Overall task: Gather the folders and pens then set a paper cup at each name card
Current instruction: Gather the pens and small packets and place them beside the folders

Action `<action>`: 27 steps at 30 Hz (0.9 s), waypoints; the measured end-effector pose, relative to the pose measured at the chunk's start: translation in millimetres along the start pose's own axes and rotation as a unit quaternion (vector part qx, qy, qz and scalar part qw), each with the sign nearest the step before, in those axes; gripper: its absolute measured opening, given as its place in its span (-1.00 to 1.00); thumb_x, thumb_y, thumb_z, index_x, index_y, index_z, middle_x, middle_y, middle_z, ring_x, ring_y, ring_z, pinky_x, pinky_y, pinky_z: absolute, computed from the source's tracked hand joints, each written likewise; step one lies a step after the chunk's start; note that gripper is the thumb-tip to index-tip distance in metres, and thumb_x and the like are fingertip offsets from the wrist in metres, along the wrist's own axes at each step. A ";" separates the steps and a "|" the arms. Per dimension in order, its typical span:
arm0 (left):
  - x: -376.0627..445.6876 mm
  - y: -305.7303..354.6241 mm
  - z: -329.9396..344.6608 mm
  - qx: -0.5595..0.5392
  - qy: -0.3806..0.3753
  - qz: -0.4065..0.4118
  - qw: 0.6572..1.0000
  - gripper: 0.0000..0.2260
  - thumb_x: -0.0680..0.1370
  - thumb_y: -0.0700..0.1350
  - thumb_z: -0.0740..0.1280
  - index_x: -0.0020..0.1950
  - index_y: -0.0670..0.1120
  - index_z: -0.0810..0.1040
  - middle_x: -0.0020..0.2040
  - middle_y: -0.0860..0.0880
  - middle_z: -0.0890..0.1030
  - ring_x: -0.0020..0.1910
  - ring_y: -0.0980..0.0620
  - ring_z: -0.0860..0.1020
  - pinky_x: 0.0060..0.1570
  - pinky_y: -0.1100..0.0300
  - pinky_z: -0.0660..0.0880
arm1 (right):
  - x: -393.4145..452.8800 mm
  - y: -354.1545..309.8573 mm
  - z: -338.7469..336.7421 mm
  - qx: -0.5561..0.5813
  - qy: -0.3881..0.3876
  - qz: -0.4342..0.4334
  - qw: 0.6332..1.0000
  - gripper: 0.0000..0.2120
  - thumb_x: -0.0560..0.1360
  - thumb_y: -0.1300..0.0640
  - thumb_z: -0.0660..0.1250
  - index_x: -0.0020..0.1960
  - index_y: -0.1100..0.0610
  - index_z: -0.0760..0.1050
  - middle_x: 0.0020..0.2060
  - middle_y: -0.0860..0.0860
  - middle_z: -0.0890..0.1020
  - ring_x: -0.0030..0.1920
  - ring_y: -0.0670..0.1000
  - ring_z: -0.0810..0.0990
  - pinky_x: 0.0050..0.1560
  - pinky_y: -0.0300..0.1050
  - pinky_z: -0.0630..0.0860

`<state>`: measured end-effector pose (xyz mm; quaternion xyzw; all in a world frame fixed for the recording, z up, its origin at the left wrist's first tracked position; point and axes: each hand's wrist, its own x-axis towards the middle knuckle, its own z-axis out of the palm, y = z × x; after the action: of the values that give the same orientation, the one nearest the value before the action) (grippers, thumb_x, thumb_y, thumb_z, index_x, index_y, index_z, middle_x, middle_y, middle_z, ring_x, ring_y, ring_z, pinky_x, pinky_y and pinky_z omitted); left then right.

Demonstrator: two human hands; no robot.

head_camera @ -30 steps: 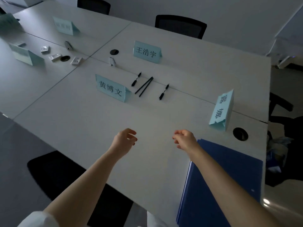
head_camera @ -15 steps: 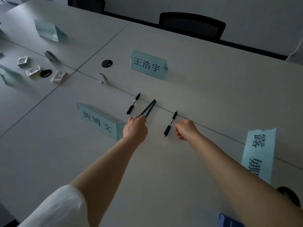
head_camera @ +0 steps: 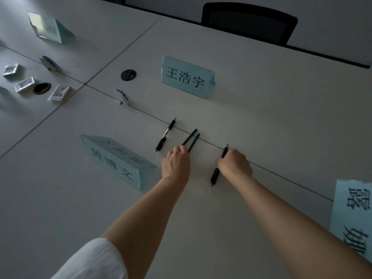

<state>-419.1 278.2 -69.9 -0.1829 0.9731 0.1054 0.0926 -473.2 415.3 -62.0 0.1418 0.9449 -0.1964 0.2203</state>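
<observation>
Several black pens lie on the white table (head_camera: 261, 117) along a seam. My left hand (head_camera: 176, 164) has its fingers curled over the near ends of two plain black pens (head_camera: 191, 138) that lie side by side. My right hand (head_camera: 234, 165) pinches the middle of a click pen (head_camera: 215, 176), whose tip and clip end stick out on either side. Another click pen (head_camera: 165, 135) lies untouched to the left. Three pale blue name cards stand around: one behind the pens (head_camera: 187, 77), one near left (head_camera: 116, 160), one at the right edge (head_camera: 352, 216). No folders or cups are in view.
A black chair back (head_camera: 249, 23) stands behind the far table edge. Small white packets (head_camera: 24, 84), a white clip (head_camera: 121, 96) and round cable holes (head_camera: 128, 75) sit at the left. A further name card (head_camera: 48, 28) stands far left.
Both hands reached forward from the near table to the pens and closed on them. The view moved in, and the blue folder dropped out of sight.
</observation>
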 end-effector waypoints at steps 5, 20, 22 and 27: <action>1.9 -4.5 -18.9 -0.147 -0.001 -0.072 0.986 -0.85 0.58 -0.25 0.16 0.14 -0.23 0.37 0.16 -0.23 0.48 0.09 -0.25 0.51 -0.12 0.03 0.34 | 0.3 -10.9 -8.2 0.035 -0.030 -0.011 0.999 -0.72 0.48 0.09 0.26 0.09 0.25 0.48 0.03 0.20 0.61 0.01 0.22 0.61 -0.17 -0.12 0.42; 91.2 -70.4 -44.7 -0.129 -0.096 -0.142 0.977 -0.69 0.55 0.00 0.35 -0.24 -0.16 0.36 -0.06 -0.21 0.58 -0.15 -0.17 0.52 -0.23 0.11 0.41 | 10.4 -109.8 28.6 0.185 -0.081 -0.046 0.978 -0.72 0.47 0.14 0.32 0.11 0.28 0.51 0.04 0.23 0.63 -0.06 0.16 0.62 -0.10 -0.07 0.58; 90.4 -68.7 -37.7 -0.124 -0.103 -0.142 0.977 -0.73 0.54 0.02 0.36 -0.12 -0.16 0.42 0.01 -0.22 0.58 -0.04 -0.21 0.55 -0.16 0.10 0.43 | 10.7 -110.5 32.3 0.140 -0.057 -0.072 0.986 -0.69 0.48 0.10 0.35 0.11 0.30 0.51 0.08 0.23 0.62 0.07 0.20 0.61 -0.08 -0.11 0.51; 88.9 -66.5 -38.3 -0.107 -0.098 -0.137 0.980 -0.75 0.59 -0.04 0.28 0.13 -0.21 0.50 0.10 -0.22 0.56 -0.06 -0.18 0.49 -0.10 0.06 0.41 | 11.9 -100.5 34.5 0.070 -0.018 -0.101 0.992 -0.76 0.46 0.21 0.27 0.09 0.29 0.51 0.07 0.23 0.61 0.09 0.24 0.60 -0.02 -0.04 0.54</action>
<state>-480.9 178.6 -64.0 -0.3119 0.9081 0.2129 0.1809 -506.7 313.8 -65.1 0.0576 0.9342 -0.2855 0.2058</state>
